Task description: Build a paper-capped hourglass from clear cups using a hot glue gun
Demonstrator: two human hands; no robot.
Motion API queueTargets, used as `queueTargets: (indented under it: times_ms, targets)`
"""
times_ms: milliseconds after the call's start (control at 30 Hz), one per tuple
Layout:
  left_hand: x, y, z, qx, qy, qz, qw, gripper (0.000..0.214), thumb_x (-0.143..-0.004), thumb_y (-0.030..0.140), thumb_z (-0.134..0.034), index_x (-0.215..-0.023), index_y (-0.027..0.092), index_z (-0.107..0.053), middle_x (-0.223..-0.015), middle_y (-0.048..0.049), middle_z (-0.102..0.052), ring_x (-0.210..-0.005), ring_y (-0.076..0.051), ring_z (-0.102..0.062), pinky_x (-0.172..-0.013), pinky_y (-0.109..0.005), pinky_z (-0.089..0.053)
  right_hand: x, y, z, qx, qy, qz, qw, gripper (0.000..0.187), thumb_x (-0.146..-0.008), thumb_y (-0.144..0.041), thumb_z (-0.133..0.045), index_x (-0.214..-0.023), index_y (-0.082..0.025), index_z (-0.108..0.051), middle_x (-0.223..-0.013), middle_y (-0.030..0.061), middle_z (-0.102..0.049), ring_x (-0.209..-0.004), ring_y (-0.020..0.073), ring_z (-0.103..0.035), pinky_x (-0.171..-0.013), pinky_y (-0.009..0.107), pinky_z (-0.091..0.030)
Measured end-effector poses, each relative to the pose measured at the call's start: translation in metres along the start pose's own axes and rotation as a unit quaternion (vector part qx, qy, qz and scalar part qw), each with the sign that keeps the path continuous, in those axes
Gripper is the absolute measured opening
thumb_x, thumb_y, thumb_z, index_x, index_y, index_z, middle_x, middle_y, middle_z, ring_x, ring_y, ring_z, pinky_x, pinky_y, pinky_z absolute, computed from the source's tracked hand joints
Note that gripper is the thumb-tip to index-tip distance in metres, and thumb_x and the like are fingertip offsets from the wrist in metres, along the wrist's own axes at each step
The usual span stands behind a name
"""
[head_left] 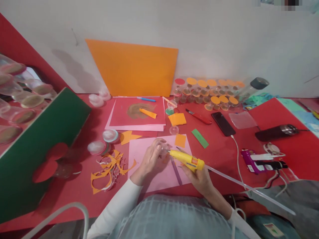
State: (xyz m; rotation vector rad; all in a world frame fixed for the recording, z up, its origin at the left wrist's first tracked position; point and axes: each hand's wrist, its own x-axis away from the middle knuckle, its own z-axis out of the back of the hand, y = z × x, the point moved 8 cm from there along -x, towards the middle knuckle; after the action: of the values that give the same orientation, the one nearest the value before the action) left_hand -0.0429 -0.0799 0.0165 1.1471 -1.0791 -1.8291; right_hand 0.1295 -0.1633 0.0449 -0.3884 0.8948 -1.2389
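My right hand (199,179) is wrapped round the handle of a yellow glue gun (185,158). A long clear glue stick (249,188) sticks out of its back end toward the lower right. My left hand (151,156) grips a small clear plastic cup (163,148), and the gun's nozzle is at the cup's edge; whether they touch I cannot tell. Beneath both hands lies a pink sheet (154,181) with a purple strip (176,171) on it. Close by are an orange paper square (180,140) and a clear round piece (174,130).
Orange paper scraps (109,171) lie to the left, below two lidded cups (97,147). A green board (50,146) leans at far left. At the back stand several cups with orange discs (206,91). A red cutter (199,117), phone (222,123) and purple power strip (253,162) lie right.
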Motion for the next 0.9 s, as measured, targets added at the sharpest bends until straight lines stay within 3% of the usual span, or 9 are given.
queueTargets:
  times_ms: [100,233,400,567,767,900]
  targets:
    - [0.002,-0.005,0.000,-0.003,0.001,0.006,1.000,0.038,-0.099,0.051,-0.043,-0.124,0.026,-0.057,-0.079,-0.0082,-0.064,-0.078,-0.026,-0.063,-0.073,-0.045,-0.059,0.002,0.003,-0.002,-0.004,-0.010,-0.012,1.000,0.020,-0.097,-0.032,-0.056,-0.100,-0.019,-0.070,-0.078,0.0103,-0.076,-0.072,0.0244,-0.076,-0.072,0.032,-0.064]
    - [0.000,0.002,-0.001,-0.009,0.004,-0.008,1.000,0.038,-0.096,0.052,-0.049,-0.121,0.024,-0.057,-0.081,-0.0087,-0.064,-0.083,-0.027,-0.064,-0.076,-0.045,-0.059,0.002,0.005,-0.004,-0.002,-0.019,-0.029,0.999,0.021,-0.097,-0.034,-0.055,-0.093,-0.019,-0.070,-0.080,0.0114,-0.076,-0.077,0.0249,-0.076,-0.076,0.032,-0.063]
    - [-0.003,0.013,-0.005,-0.003,0.000,-0.021,1.000,0.032,-0.101,0.047,-0.039,-0.112,0.023,-0.057,-0.085,-0.0100,-0.064,-0.076,-0.023,-0.062,-0.070,-0.041,-0.059,0.001,0.006,-0.009,0.001,-0.033,-0.038,0.999,0.022,-0.096,-0.035,-0.055,-0.090,-0.020,-0.069,-0.082,0.0101,-0.077,-0.081,0.0252,-0.076,-0.082,0.033,-0.063]
    - [-0.001,0.013,-0.008,-0.025,-0.005,-0.026,0.999,0.027,-0.096,0.046,-0.051,-0.111,0.024,-0.058,-0.084,-0.0087,-0.063,-0.073,-0.022,-0.061,-0.066,-0.038,-0.059,0.002,0.010,-0.011,-0.002,-0.027,-0.048,0.998,0.024,-0.095,-0.037,-0.057,-0.102,-0.018,-0.069,-0.088,0.0129,-0.077,-0.088,0.0289,-0.077,-0.083,0.038,-0.064]
    - [-0.002,0.007,-0.008,-0.023,-0.005,0.009,1.000,0.030,-0.104,0.037,-0.032,-0.106,0.020,-0.057,-0.075,-0.0040,-0.060,-0.060,-0.016,-0.058,-0.062,-0.031,-0.056,0.003,0.010,-0.013,-0.037,-0.050,-0.065,0.996,0.023,-0.096,-0.035,-0.054,-0.105,-0.019,-0.069,-0.081,0.0105,-0.077,-0.089,0.0282,-0.077,-0.079,0.034,-0.064]
    - [-0.002,0.011,-0.006,-0.024,-0.001,-0.010,1.000,0.026,-0.103,0.035,-0.037,-0.107,0.020,-0.057,-0.072,-0.0034,-0.060,-0.058,-0.016,-0.056,-0.058,-0.029,-0.053,0.003,0.009,-0.011,-0.028,-0.037,-0.056,0.997,0.026,-0.096,-0.036,-0.055,-0.109,-0.018,-0.068,-0.081,0.0107,-0.076,-0.086,0.0276,-0.077,-0.078,0.034,-0.063]
